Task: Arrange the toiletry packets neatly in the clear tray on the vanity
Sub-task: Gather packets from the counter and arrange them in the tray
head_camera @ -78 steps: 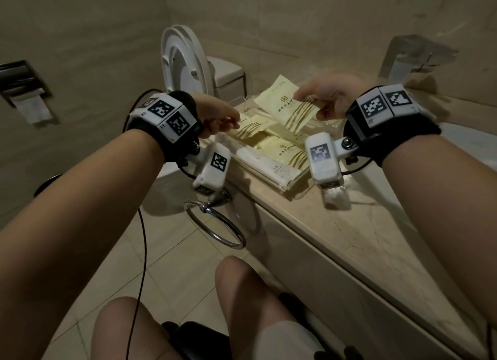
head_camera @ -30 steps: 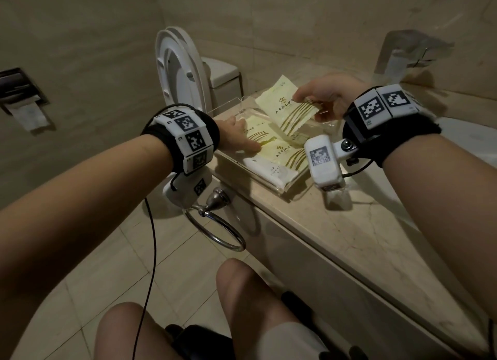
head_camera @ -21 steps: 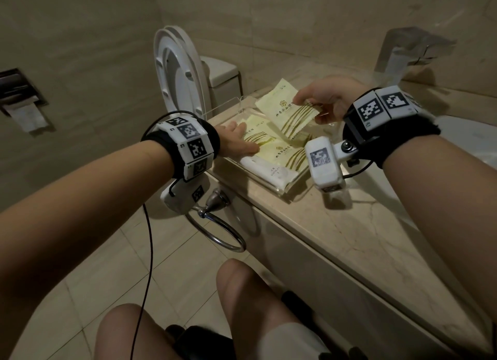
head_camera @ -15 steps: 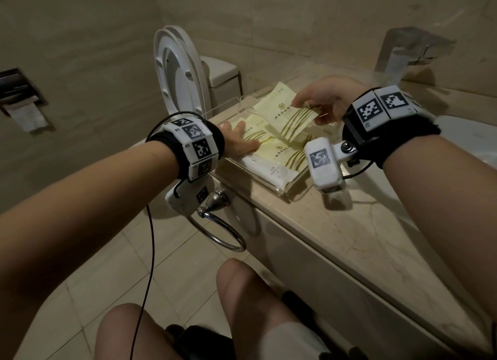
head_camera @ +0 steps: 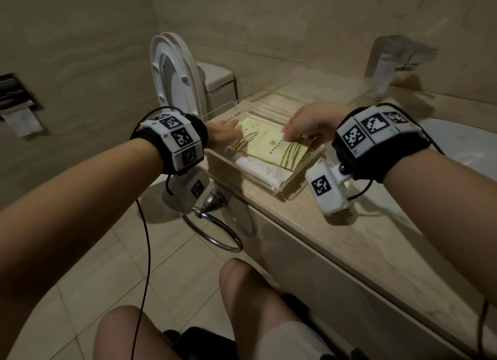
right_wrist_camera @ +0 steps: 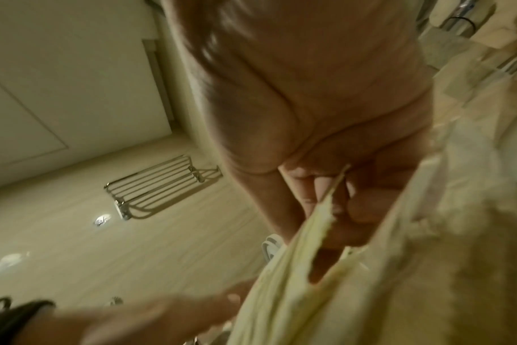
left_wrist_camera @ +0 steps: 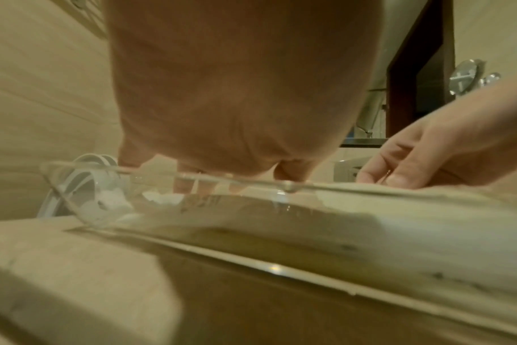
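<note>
Lowered since half a second ago: yellow packet (head_camera: 271,147), held up and tilted above the stack then, now lying nearly flat on top of it inside the clear tray (head_camera: 279,189); likely the last of the laying-down, with only squaring up left. Left to right: left hand (head_camera: 223,134) over the tray's left wall, fingers reaching down inside onto the packets at that end, seemingly steadying rather than gripping, though exact finger pose hard to tell behind the clear wall in the left wrist view. Tray at the left end of the vanity (head_camera: 336,241), holding a white packet (head_camera: 262,173) along the near side under overlapping yellow ones with green stripes, top one slightly askew. Right hand (head_camera: 309,123) at the top packet's far right edge, thumb and fingers pinching that serrated edge, as seen in the right wrist view. Faucet (head_camera: 387,61) well apart at far right.
</note>
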Tool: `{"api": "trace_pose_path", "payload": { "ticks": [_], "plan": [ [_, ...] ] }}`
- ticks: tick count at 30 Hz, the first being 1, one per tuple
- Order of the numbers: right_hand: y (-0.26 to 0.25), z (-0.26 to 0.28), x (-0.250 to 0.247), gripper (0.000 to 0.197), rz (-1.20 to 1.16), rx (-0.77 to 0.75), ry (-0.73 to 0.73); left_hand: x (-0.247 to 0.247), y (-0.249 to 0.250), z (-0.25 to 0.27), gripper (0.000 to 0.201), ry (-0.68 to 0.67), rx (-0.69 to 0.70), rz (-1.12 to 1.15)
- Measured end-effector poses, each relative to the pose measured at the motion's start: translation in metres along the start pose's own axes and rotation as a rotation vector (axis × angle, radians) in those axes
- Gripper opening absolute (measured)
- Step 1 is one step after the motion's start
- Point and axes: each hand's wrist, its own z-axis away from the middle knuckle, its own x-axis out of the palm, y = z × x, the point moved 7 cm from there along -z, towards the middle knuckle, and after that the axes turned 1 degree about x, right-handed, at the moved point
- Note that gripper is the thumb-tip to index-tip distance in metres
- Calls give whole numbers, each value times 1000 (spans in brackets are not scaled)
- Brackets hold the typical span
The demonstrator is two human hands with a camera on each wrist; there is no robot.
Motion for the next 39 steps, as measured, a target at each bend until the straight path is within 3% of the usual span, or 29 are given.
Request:
{"api": "trace_pose_path", "payload": {
  "ticks": [4,9,12,14,16,20,22,25,27,30,35,39],
  "plan": [
    [-4,4,0,34,134,-49,93,4,9,1,61,-32,73,47],
    [-10,5,-26,35,-60,-50,150,1,6,-1,57,-10,94,-12],
    [-20,2,-42,19,-105,-37,180,8,2,-6,57,-60,75,-55],
    [-29,-6,-48,22,-98,-49,203,12,-4,-11,62,-58,34,-91],
    [-37,-12,-49,13,-68,-78,231,13,-9,-17,65,-49,-21,-126],
    [-49,-26,-45,41,-86,-180,254,13,-9,-18,69,-48,-81,-191],
    [-55,-31,-39,36,-62,-194,217,10,-6,-12,65,-40,-93,-177],
    [-69,-39,-28,10,-38,-188,141,-2,-2,1,45,-44,-71,-231],
    [-75,-46,-22,17,19,-157,104,-17,-4,3,37,-26,-22,-347],
    [-82,-54,-10,22,50,-136,21,-39,-19,7,30,76,-60,-174],
    [-81,-60,14,16,145,-112,-99,-47,-34,5,52,208,-148,112],
    [-83,-56,17,24,271,-122,-129,-29,-26,-4,65,138,-99,137]
  ]
}}
